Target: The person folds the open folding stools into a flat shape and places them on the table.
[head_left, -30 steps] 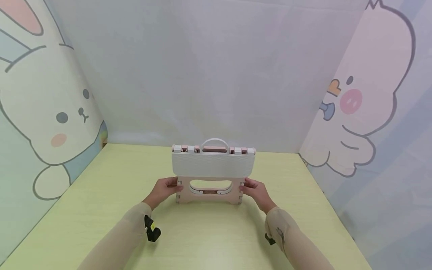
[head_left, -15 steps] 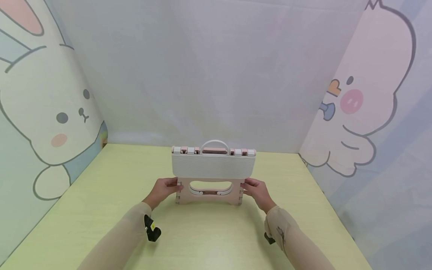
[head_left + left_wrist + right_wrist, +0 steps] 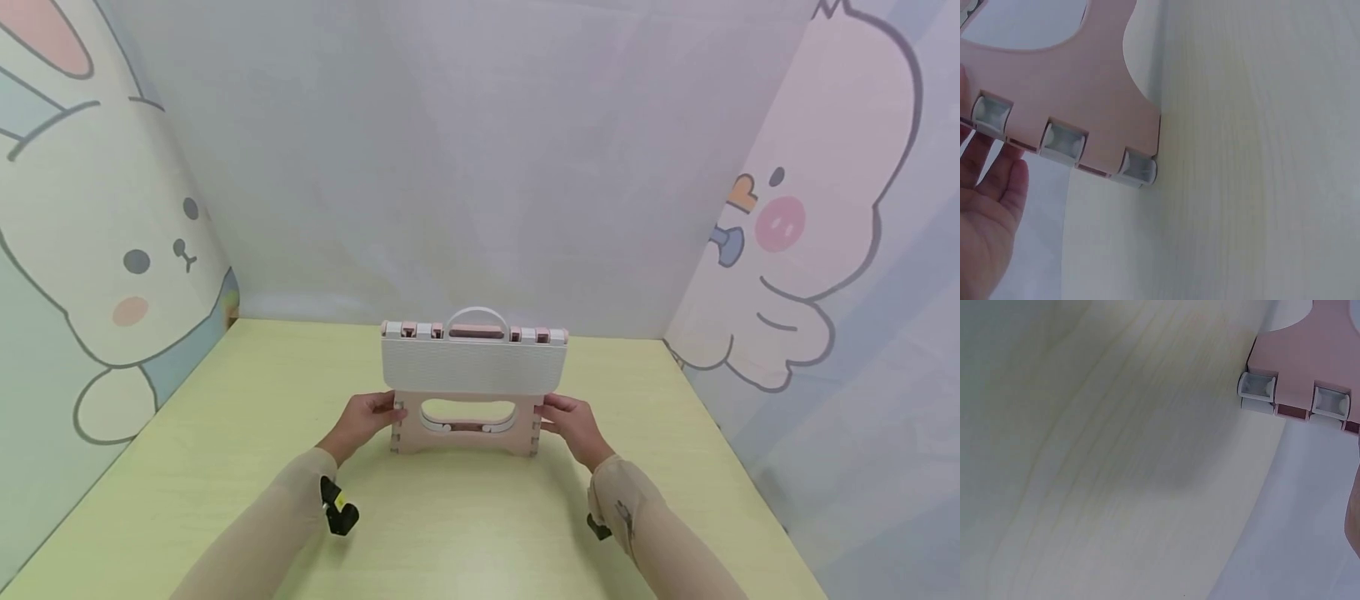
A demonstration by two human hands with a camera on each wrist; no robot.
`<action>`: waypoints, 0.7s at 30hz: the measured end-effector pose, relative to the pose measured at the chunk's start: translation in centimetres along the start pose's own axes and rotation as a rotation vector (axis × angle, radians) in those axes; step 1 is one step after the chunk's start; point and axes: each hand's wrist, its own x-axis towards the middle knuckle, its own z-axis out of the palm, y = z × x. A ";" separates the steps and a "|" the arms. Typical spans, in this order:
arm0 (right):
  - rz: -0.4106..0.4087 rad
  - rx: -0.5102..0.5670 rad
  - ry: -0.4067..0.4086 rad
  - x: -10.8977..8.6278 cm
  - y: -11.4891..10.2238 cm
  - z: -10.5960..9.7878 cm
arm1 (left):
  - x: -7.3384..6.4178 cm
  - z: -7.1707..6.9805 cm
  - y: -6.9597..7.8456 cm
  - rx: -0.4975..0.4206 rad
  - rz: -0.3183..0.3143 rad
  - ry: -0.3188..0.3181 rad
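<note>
A pink and white folding stool [image 3: 474, 367] stands on its legs in the middle of the table, its white top panel hanging down over the front and a white carry handle [image 3: 477, 312] arched above. My left hand [image 3: 363, 423] grips the left edge of the pink leg panel [image 3: 467, 443], thumb on the front. On the opposite edge, my right hand [image 3: 573, 427] holds the panel the same way. The left wrist view shows fingers [image 3: 997, 172] behind the hinged edge [image 3: 1063, 142]. Only a sliver of the right hand [image 3: 1352, 515] appears in the right wrist view.
The light yellow table [image 3: 480, 525] runs back to a pale curtain [image 3: 465, 167]. Side curtains carry a printed rabbit [image 3: 97, 242] on the left and a printed chick [image 3: 840, 158] on the right. Black wrist mounts [image 3: 340, 508] sit at the sleeves.
The stool's top dips slightly and comes back up. My right thumb has shifted up a little along the edge, as has the left thumb. Both hands keep hold.
</note>
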 end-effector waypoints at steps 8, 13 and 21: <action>0.003 0.001 -0.001 0.3 0.2 -0.1 | 0.0 0.2 0.2 -0.008 0.049 0.020; 0.002 0.006 0.006 0.6 0.3 -0.3 | -0.4 0.0 0.4 -0.040 0.140 0.016; -0.001 0.005 -0.010 0.6 0.0 -0.4 | 0.2 0.2 0.3 -0.009 0.066 0.014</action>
